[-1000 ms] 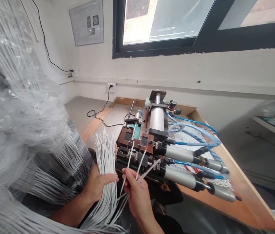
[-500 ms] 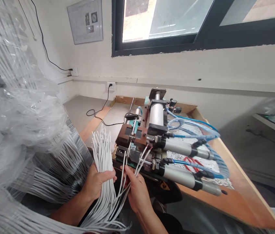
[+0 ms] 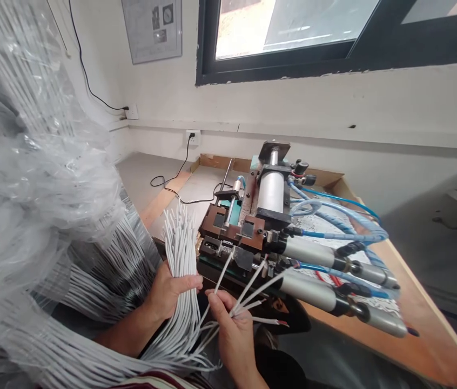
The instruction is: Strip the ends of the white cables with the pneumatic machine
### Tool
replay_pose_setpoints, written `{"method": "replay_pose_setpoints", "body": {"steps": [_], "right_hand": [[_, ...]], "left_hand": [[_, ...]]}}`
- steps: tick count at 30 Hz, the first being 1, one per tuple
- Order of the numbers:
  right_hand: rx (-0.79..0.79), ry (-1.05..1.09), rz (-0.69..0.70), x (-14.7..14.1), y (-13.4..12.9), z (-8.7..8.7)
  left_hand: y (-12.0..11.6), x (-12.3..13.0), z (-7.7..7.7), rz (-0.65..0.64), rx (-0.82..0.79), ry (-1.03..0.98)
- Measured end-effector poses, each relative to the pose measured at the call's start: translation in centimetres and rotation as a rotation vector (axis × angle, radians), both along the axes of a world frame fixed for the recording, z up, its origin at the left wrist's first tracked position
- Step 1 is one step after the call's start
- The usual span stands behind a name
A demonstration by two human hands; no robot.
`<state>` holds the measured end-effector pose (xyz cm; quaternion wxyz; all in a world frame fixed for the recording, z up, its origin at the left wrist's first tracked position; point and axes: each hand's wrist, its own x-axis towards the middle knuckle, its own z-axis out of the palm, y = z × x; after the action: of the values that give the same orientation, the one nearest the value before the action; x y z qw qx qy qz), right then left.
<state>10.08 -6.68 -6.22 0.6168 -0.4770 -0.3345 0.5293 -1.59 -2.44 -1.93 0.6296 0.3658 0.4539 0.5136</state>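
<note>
My left hand (image 3: 172,289) is wrapped round a thick bundle of white cables (image 3: 181,248), whose cut ends point up. Just to its right, my right hand (image 3: 234,324) pinches several separate white cables (image 3: 248,289); one reaches up to the front of the metal machine (image 3: 248,232). The others fan out to the right, a few with reddish tips. Both hands are in front of the machine, which has silver cylinders (image 3: 307,289) on its right side and blue air hoses (image 3: 334,235).
Plastic-wrapped cables (image 3: 42,194) hang and pile up on the left. A wooden-edged tray (image 3: 418,308) surrounds the machine and holds white scraps. A black power cord (image 3: 180,175) runs to a wall socket (image 3: 193,138) below the window (image 3: 293,65).
The view has shifted slightly. My right hand now has several cables fanned out to the right, away from the machine's front, and a single cable up at the machine. My left hand keeps the bundle.
</note>
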Motion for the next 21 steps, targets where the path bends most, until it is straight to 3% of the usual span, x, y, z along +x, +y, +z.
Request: {"method": "replay_pose_setpoints", "body": {"steps": [10, 16, 21], "right_hand": [[-0.165, 0.356, -0.114, -0.2, 3.4, 1.8], [-0.266, 0.549, -0.051, -0.1, 4.2, 2.5], [-0.294, 0.533, -0.018, -0.4, 4.6, 2.3]], "left_hand": [[1.5, 0.3, 1.4, 0.061, 0.009, -0.085], [1.8, 0.5, 1.7, 0.064, 0.002, -0.112], [1.7, 0.2, 1.5, 0.062, -0.005, -0.094]]}}
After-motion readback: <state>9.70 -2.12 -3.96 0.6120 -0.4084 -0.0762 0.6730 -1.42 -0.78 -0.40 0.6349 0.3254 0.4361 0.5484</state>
